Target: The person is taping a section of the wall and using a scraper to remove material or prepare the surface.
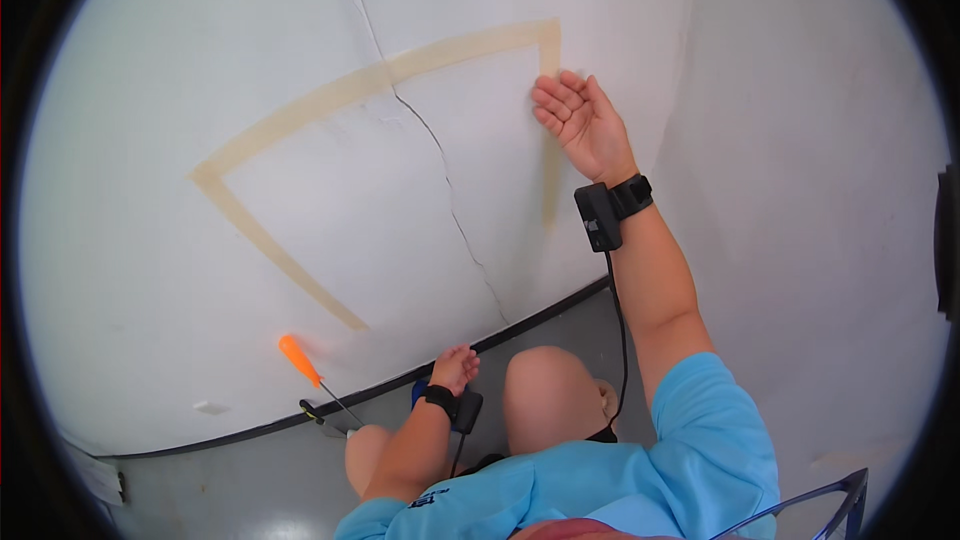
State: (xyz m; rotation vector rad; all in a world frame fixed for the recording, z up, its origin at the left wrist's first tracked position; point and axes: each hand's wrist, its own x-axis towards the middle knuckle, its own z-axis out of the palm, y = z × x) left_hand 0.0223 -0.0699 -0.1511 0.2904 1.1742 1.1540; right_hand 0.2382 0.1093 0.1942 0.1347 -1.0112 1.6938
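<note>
Nearest the cam, at lower R, a dark glasses frame [855,500] showed nr the shoulder of a lt-blue shirt [600,490]. Both forearms were bare. The R knee [545,395] was bent up btwn the arms; the L knee [368,450] showed farther L, partly behind the L forearm.

L hand [457,370] was low, nr the black base strip [540,319] at the foot of the wall. Its fingers were loosely curled; couldn't tell if they'd closed on anything. That wrist wore a black strap w/ a boxy device [466,412]. Smth blue, mostly hidden, was just beside it.

R hand [588,130] was up much higher, palm to cam, fingers slightly bent, thumb a bit apart from them. It was in front of the tan tape's R leg, fingertips overlapping it in view; couldn't tell if they touched. Its wrist had a 2nd boxy device [598,218], w/ a black cable [622,330] running down twd the body.

Off L, an orange-handled screwdriver [303,362] stood at a slant, handle up, shaft running down twd the L knee. Below was gray floor [250,480].

Farthest was the white wall [300,200]. The tan tape [350,90] was on it: 1 long band up top w/ a leg down from each end. A dark crack [445,175] ran from the band down to nr the base strip, btwn the legs.
</note>
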